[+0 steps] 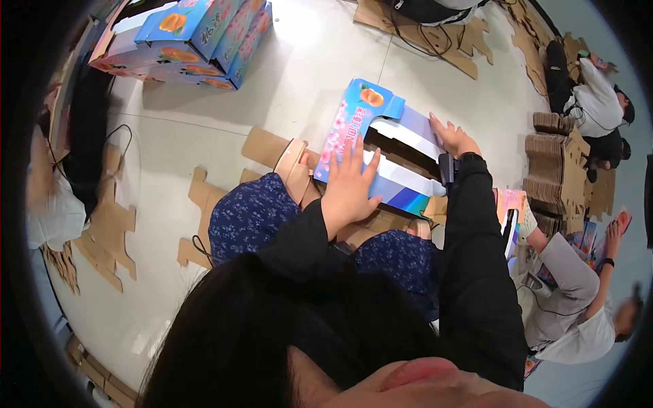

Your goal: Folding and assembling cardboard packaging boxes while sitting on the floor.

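A blue and pink printed cardboard box (331, 146), with an orange fruit and pink blossoms on it, lies on cardboard between my feet. Its white-edged cut-out opening faces up and shows a dark inside. My left hand (348, 182) rests flat on the near left part of the box, fingers spread. At the right end my right hand (454, 139) touches a pale lilac panel, its fingers stretched out and grasping nothing. A black band with a small device (447, 166) is on my right wrist.
Stacked finished boxes (197, 47) stand at the far left. Flat brown cardboard (109, 228) lies on the left, more cardboard (435, 37) at the back. Cardboard stacks (547, 166) rise on the right. Other people sit nearby, one in a white top (578, 336) at the right.
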A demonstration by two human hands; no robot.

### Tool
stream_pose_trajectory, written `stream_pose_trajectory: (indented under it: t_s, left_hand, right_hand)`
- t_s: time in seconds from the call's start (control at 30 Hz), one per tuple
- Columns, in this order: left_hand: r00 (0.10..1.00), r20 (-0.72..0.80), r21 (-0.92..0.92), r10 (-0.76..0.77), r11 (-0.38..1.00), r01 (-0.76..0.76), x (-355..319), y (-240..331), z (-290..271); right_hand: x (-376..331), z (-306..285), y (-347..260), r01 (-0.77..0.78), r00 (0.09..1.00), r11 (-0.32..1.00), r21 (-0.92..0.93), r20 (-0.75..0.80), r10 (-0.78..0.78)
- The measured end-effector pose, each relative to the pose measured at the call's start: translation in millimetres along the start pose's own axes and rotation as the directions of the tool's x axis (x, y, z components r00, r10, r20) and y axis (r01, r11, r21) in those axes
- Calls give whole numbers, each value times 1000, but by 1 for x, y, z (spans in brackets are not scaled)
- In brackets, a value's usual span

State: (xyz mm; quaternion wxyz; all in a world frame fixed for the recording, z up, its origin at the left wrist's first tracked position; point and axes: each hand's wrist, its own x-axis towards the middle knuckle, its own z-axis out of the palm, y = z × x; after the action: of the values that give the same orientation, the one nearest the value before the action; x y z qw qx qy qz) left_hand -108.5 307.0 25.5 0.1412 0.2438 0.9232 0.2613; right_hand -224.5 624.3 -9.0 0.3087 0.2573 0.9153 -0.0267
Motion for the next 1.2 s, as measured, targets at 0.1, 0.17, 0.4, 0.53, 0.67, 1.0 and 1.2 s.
stream_pose_trajectory:
  t_s: [0.1,0.17,0.4,0.53,0.67,1.0,1.2]
  left_hand:
    - [1000,-21,-81,11,997,-12,0,-1,-7]
    - [1000,-27,-61,-14,998,12,0,-1,-9]
    - [999,-4,31,-38,999,38,8,-4,-3]
    - [999,-20,69,-26,997,28,11,-8,3]
    - [998,-14,143,-56,988,57,18,-7,11]
    - [908,-346,94,-238,954,286,40,-25,24]
    - [858,-432,53,-279,941,333,48,-47,34]
  right_hand:
    - [16,0,4,-70,994,994,80,84,63]
    - [24,-1,5,-106,988,988,114,127,92]
    - [27,-3,7,-107,979,979,175,188,73]
    - [-12,-15,-5,-21,998,997,80,68,16]
    - [-30,-1,5,86,988,992,97,-139,-72]
    - [-90,85,27,595,664,741,312,-710,-234]
    - [-161,81,78,772,572,514,374,-762,-304]
